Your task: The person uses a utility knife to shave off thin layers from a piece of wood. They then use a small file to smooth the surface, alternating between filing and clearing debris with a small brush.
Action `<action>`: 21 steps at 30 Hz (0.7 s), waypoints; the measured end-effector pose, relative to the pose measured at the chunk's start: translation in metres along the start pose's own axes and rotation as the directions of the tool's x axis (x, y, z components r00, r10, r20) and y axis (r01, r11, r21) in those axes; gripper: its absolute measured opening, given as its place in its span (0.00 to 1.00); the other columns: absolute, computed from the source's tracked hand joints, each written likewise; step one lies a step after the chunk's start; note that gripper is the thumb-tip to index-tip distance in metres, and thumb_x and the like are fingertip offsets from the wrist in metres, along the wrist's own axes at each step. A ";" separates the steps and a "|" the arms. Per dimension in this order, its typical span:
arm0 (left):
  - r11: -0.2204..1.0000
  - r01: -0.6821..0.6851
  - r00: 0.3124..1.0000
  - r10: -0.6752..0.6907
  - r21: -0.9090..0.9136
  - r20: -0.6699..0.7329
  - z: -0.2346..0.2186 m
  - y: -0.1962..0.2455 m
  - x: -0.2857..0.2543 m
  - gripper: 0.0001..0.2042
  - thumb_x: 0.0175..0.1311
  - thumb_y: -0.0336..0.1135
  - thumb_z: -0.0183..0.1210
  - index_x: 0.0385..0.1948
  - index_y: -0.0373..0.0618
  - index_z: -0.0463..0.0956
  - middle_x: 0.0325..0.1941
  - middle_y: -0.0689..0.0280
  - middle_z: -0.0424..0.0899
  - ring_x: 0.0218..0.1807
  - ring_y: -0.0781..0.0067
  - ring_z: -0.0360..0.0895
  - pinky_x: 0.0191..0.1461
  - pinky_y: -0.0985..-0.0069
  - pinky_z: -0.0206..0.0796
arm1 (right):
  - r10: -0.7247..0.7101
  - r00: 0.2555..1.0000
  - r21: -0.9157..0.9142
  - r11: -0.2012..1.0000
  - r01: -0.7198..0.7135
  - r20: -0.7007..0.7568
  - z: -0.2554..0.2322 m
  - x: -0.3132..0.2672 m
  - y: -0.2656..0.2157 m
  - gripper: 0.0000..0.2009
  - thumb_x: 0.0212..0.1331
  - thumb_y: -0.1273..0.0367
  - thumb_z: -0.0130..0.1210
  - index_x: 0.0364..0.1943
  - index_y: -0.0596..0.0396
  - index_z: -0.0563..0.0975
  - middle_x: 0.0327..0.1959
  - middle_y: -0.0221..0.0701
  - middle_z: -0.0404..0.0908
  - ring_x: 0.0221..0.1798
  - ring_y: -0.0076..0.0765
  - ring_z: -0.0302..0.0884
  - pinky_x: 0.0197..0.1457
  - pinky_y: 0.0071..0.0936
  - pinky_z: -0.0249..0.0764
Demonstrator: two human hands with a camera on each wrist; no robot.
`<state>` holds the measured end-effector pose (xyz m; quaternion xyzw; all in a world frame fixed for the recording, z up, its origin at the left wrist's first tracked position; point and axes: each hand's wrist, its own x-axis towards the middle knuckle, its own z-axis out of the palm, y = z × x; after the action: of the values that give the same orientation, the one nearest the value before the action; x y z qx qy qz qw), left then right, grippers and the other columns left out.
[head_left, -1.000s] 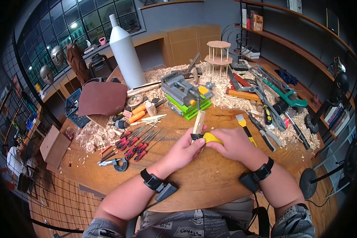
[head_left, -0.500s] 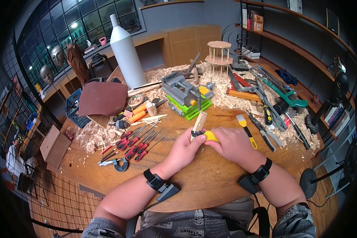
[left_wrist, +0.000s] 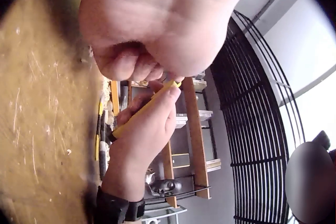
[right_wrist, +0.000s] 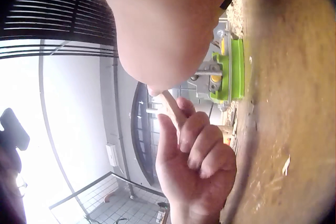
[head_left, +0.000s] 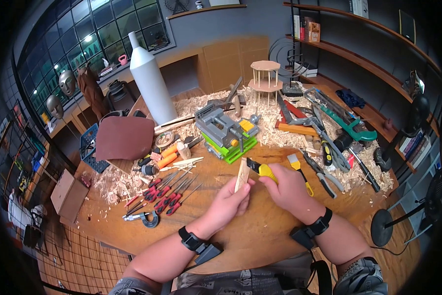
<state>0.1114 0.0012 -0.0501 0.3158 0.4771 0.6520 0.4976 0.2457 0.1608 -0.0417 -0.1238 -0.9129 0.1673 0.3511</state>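
Upright and slightly tilted, a short pale wooden stick (head_left: 241, 176) is gripped low down by my left hand (head_left: 231, 197), with the fingers curled round it. My right hand (head_left: 295, 189) holds a yellow-and-black utility knife (head_left: 266, 171) in its fist. The knife's dark front end lies right at the upper part of the stick in the head view. From the left wrist, the yellow handle (left_wrist: 144, 112) runs through the right hand's grip. In the right wrist view the stick (right_wrist: 173, 109) rises between left thumb and fingers, its top hidden by the right hand.
A grey vise on a green base (head_left: 226, 130) stands just beyond the hands. Red-handled files (head_left: 169, 189) and a micrometer (head_left: 147, 219) lie left; a yellow-handled scraper (head_left: 302, 176) and pliers (head_left: 323, 177) lie right. Wood shavings (head_left: 272, 130) cover the back.
My right hand has carried the knife up from beside the left thumb to the stick's upper part. The left hand sits slightly lower, and the head view has tilted up.
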 end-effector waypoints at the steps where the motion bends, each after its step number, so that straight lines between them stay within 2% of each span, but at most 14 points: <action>1: 0.983 0.070 0.995 -0.055 -0.169 0.088 -0.002 0.000 -0.002 0.14 0.79 0.43 0.47 0.56 0.48 0.70 0.27 0.74 0.70 0.24 0.83 0.62 0.26 0.83 0.53 | 0.016 1.000 0.050 0.999 -0.016 -0.016 -0.004 0.001 0.003 0.17 0.64 0.55 0.60 0.41 0.54 0.75 0.28 0.42 0.82 0.30 0.54 0.81 0.30 0.45 0.74; 2: 0.966 0.076 0.988 -0.039 -0.248 0.149 -0.006 0.000 -0.004 0.17 0.79 0.41 0.44 0.63 0.47 0.66 0.32 0.69 0.74 0.26 0.78 0.64 0.28 0.80 0.55 | 0.032 0.999 0.100 0.995 -0.029 -0.030 -0.006 0.002 0.006 0.17 0.64 0.56 0.60 0.42 0.55 0.75 0.28 0.43 0.82 0.31 0.57 0.81 0.31 0.47 0.74; 6: 0.945 0.095 0.989 -0.053 -0.313 0.138 -0.006 0.009 -0.004 0.18 0.79 0.39 0.44 0.65 0.47 0.65 0.36 0.65 0.77 0.27 0.76 0.66 0.30 0.78 0.58 | 0.088 0.996 0.090 0.992 -0.089 0.023 -0.008 0.005 0.015 0.17 0.64 0.56 0.61 0.43 0.55 0.75 0.28 0.43 0.82 0.31 0.58 0.80 0.32 0.47 0.74; 9: 0.934 0.100 0.994 -0.078 -0.342 0.080 -0.006 0.011 -0.002 0.18 0.77 0.37 0.46 0.65 0.46 0.66 0.39 0.62 0.78 0.28 0.75 0.66 0.32 0.76 0.59 | 0.122 0.987 0.078 0.988 -0.131 0.105 -0.006 0.004 0.018 0.15 0.63 0.62 0.62 0.44 0.58 0.77 0.31 0.44 0.82 0.32 0.53 0.82 0.33 0.43 0.75; 11: 0.940 0.096 0.995 -0.083 -0.328 0.052 -0.009 0.010 0.000 0.18 0.76 0.36 0.49 0.63 0.46 0.67 0.39 0.62 0.77 0.28 0.75 0.67 0.31 0.77 0.59 | 0.151 0.962 0.350 0.909 -0.225 0.226 0.005 0.004 0.029 0.19 0.70 0.52 0.54 0.46 0.56 0.75 0.26 0.39 0.80 0.23 0.48 0.78 0.26 0.40 0.71; 12: 0.936 0.104 0.994 -0.089 -0.336 0.058 -0.013 0.007 0.000 0.18 0.76 0.36 0.49 0.63 0.46 0.67 0.39 0.62 0.77 0.28 0.75 0.67 0.31 0.77 0.59 | 0.161 0.959 0.342 0.910 -0.235 0.232 0.004 0.004 0.031 0.19 0.70 0.52 0.54 0.46 0.56 0.75 0.26 0.39 0.80 0.23 0.48 0.78 0.26 0.40 0.71; 13: 0.923 0.099 0.994 -0.072 -0.372 0.085 -0.019 0.004 0.000 0.17 0.75 0.35 0.50 0.63 0.46 0.67 0.37 0.62 0.76 0.27 0.75 0.66 0.30 0.78 0.58 | 0.255 0.895 0.456 0.789 -0.411 0.366 0.002 0.005 0.030 0.19 0.72 0.52 0.50 0.47 0.56 0.74 0.25 0.36 0.77 0.22 0.42 0.74 0.24 0.36 0.68; 15: 0.903 0.106 0.991 -0.059 -0.415 0.124 -0.024 0.000 0.002 0.17 0.74 0.34 0.51 0.62 0.46 0.67 0.36 0.63 0.75 0.27 0.76 0.65 0.30 0.78 0.57 | 0.339 0.700 0.561 0.427 -0.710 0.628 -0.007 0.013 0.019 0.19 0.75 0.53 0.43 0.50 0.55 0.73 0.23 0.30 0.72 0.19 0.31 0.67 0.21 0.28 0.62; 17: 0.886 0.087 0.995 -0.053 -0.455 0.087 -0.024 0.002 0.001 0.17 0.74 0.34 0.51 0.62 0.47 0.68 0.34 0.65 0.72 0.26 0.77 0.63 0.29 0.80 0.55 | 0.262 0.468 0.489 -0.019 -0.872 0.844 -0.016 0.019 0.013 0.20 0.79 0.53 0.37 0.52 0.55 0.72 0.20 0.23 0.66 0.16 0.20 0.59 0.18 0.21 0.57; 18: 0.897 0.065 0.997 -0.039 -0.437 0.068 -0.024 0.002 0.002 0.17 0.73 0.33 0.51 0.62 0.47 0.68 0.33 0.65 0.71 0.26 0.77 0.62 0.28 0.80 0.53 | 0.195 0.406 0.445 -0.252 -0.859 0.893 -0.022 0.019 0.013 0.20 0.79 0.54 0.36 0.51 0.56 0.72 0.21 0.23 0.67 0.16 0.20 0.59 0.19 0.19 0.56; 19: 0.895 0.070 0.997 -0.045 -0.440 0.069 -0.023 0.002 0.002 0.17 0.73 0.33 0.51 0.62 0.47 0.68 0.33 0.65 0.71 0.26 0.77 0.62 0.28 0.80 0.53 | 0.198 0.400 0.441 -0.256 -0.860 0.895 -0.021 0.018 0.013 0.20 0.79 0.54 0.36 0.51 0.56 0.72 0.21 0.23 0.67 0.16 0.20 0.59 0.19 0.19 0.56; 21: 0.905 0.078 0.997 -0.062 -0.418 0.051 -0.024 0.006 0.002 0.19 0.72 0.32 0.51 0.64 0.47 0.67 0.34 0.66 0.71 0.27 0.76 0.64 0.29 0.79 0.55 | 0.273 0.554 0.559 0.067 -0.827 0.787 -0.015 0.016 0.010 0.17 0.77 0.57 0.43 0.49 0.57 0.75 0.21 0.28 0.69 0.17 0.27 0.63 0.21 0.26 0.63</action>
<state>0.0873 -0.0046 -0.0534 0.1960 0.3276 0.7150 0.5857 0.2453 0.1791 -0.0258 -0.2145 -0.5722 0.7915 0.0138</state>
